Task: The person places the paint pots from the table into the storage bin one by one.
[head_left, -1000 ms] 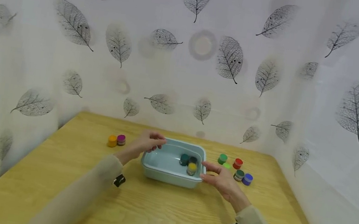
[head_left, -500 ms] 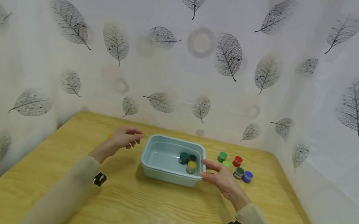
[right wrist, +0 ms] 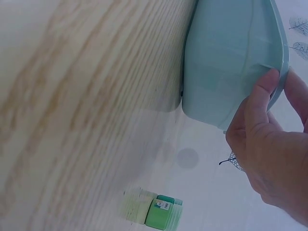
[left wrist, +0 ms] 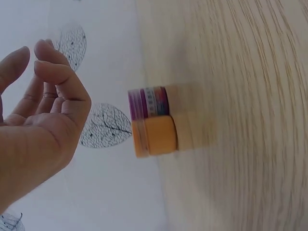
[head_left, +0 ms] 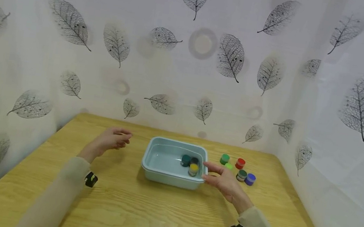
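A light blue plastic tub (head_left: 170,179) stands mid-table. Inside its right end are a yellow-lidded paint jar (head_left: 193,169), a teal one (head_left: 185,160) and a dark one (head_left: 194,161). My right hand (head_left: 227,185) pinches the tub's right rim between thumb and fingers, as the right wrist view shows. To the left of the tub, my left hand (head_left: 107,143) is held over the table with loosely bent fingers and nothing in them. The left wrist view has an orange jar (left wrist: 156,135) and a purple-lidded jar (left wrist: 149,102) side by side near that hand; in the head view it hides them.
Right of the tub stand several more jars: a green one (head_left: 224,159), a red one (head_left: 240,163), a light green one (head_left: 229,166), a dark green one (head_left: 241,175) and a blue one (head_left: 250,179). A leaf-patterned curtain (head_left: 187,75) surrounds the wooden table (head_left: 152,215).
My left hand has moved left, away from the tub's left rim, and now covers the orange and purple jars in the head view. My right hand has stayed at the tub.
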`<state>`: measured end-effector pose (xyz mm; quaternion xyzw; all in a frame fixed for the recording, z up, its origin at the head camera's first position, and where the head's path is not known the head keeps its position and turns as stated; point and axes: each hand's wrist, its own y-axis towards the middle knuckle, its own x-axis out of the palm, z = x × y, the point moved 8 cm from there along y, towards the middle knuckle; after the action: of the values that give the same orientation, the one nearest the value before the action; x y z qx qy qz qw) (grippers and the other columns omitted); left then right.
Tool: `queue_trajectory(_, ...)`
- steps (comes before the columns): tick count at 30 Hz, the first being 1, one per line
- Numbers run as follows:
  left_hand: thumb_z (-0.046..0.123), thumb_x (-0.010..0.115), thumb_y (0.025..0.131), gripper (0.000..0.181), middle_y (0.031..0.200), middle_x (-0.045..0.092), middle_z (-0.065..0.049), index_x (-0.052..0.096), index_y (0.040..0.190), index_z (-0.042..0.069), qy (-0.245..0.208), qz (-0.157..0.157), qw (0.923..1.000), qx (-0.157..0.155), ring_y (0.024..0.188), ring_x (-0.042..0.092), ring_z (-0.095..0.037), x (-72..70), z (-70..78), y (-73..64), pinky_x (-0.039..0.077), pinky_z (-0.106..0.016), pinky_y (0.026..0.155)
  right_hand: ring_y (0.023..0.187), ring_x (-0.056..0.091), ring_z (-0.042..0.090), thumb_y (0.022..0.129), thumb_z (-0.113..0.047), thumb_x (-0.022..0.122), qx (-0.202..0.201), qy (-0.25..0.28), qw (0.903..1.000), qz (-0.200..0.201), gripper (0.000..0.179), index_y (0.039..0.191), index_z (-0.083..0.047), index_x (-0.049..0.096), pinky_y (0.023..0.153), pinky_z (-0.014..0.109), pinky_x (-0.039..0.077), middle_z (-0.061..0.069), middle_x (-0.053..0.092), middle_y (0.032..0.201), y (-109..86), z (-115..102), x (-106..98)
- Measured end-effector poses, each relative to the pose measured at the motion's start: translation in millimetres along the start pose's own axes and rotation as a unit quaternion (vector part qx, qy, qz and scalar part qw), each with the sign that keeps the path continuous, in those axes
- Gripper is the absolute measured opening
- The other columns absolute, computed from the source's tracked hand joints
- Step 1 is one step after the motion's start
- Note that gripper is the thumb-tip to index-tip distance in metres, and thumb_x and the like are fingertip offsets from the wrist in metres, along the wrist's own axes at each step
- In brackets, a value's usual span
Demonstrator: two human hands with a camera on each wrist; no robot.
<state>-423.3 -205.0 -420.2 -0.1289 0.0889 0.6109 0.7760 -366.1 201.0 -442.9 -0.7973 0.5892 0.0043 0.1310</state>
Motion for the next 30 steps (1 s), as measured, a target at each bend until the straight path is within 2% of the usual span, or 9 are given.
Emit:
queue_trajectory(2,0.037,0.059,0.099,0.05,0.101,0.065,-0.003,0.053,0.136,0.004,-0.007,0.008,0.9999,-0.01,0.095,0.064,-0.021,-6.2,-4.7,-0.8,0.056,-0.034,0.083,0.106,0.06,0.017,0.087,-0.014,0.074,-0.003,-0.004,1.0,-0.001,0.064,0.145,-0.006,0.047,0.094,0.034,0.057,0.022,0.039,0.148,0.6,-0.6,0.4)
queue_trajectory(5,0.034,0.058,0.099,0.049,0.1,0.069,0.0,0.053,0.137,0.003,-0.009,0.012,0.9999,-0.008,0.098,0.066,-0.021,-13.9,-8.5,-2.1,0.055,-0.036,0.085,0.106,0.059,0.018,0.087,-0.014,0.074,-0.003,-0.003,1.0,0.001,0.063,0.145,-0.007,0.048,0.091,0.031,0.058,0.021,0.04,0.148,1.1,-1.1,0.6)
queue_trajectory(9,0.028,0.06,0.099,0.046,0.112,0.071,-0.01,0.053,0.135,0.0,-0.011,0.025,0.9996,-0.004,0.104,0.067,-0.022,-22.6,-11.9,-2.5,0.054,-0.04,0.093,0.105,0.059,0.018,0.088,-0.013,0.073,-0.005,-0.002,1.0,-0.001,0.063,0.145,-0.006,0.047,0.091,0.029,0.058,0.022,0.04,0.147,1.5,-0.4,0.2)
queue_trajectory(14,0.026,0.062,0.098,0.05,0.141,0.052,-0.021,0.05,0.139,-0.001,-0.011,0.048,0.9986,-0.015,0.117,0.057,-0.025,-32.7,-19.9,-1.5,0.046,-0.045,0.108,0.104,0.059,0.018,0.088,-0.013,0.073,-0.005,0.003,1.0,-0.001,0.063,0.145,-0.006,0.047,0.094,0.034,0.057,0.021,0.041,0.143,1.7,0.6,-0.2)
queue_trajectory(17,0.02,0.06,0.099,0.051,0.147,0.043,-0.024,0.045,0.141,-0.004,-0.025,0.062,0.9975,-0.021,0.123,0.052,-0.028,-38.9,-25.3,-0.7,0.042,-0.047,0.112,0.105,0.059,0.018,0.088,-0.013,0.074,-0.004,0.009,1.0,0.001,0.063,0.145,-0.007,0.048,0.097,0.037,0.056,0.02,0.041,0.144,1.8,0.5,-0.3)
queue_trajectory(23,0.016,0.061,0.098,0.055,0.149,0.042,-0.023,0.04,0.145,-0.002,-0.027,0.074,0.9962,-0.037,0.12,0.053,-0.022,-49.0,-35.5,1.3,0.042,-0.045,0.111,0.106,0.058,0.019,0.089,-0.011,0.072,-0.011,0.008,0.9999,-0.007,0.063,0.146,-0.004,0.045,0.098,0.038,0.055,0.023,0.039,0.144,1.1,-1.6,-0.1)
queue_trajectory(30,0.018,0.059,0.099,0.056,0.153,0.036,-0.02,0.038,0.148,-0.001,-0.024,0.056,0.9966,-0.055,0.115,0.054,-0.015,-51.9,-45.4,4.6,0.048,-0.037,0.104,0.106,0.059,0.019,0.089,-0.008,0.071,-0.011,0.018,0.9998,-0.006,0.062,0.145,-0.003,0.046,0.097,0.037,0.056,0.023,0.041,0.143,0.4,0.7,-0.1)
